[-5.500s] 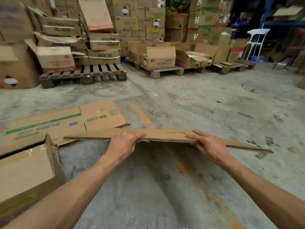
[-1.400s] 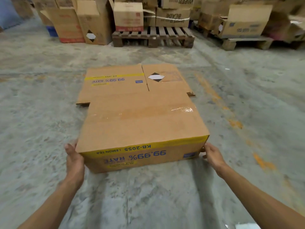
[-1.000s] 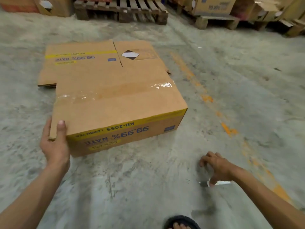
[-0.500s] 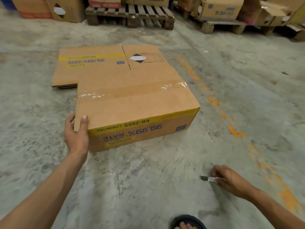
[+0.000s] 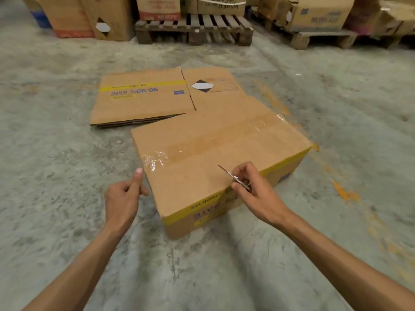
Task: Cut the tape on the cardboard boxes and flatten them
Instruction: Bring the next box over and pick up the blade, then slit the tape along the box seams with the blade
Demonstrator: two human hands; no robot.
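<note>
One sealed box (image 5: pixel 215 153) lies before us, its tape (image 5: pixel 213 142) running left to right across the top. Our right hand (image 5: pixel 253 189) – nearer the tape – pinches a small blade (image 5: pixel 233 177); our left hand (image 5: pixel 123 198), loosely curled and empty, hovers beside the box's left edge.

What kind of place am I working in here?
Likely a warehouse or storeroom: bare grey concrete floor, dark wooden pallet carrying stacked brown cardboard cartons, and flattened brown cardboard sheets.
</note>
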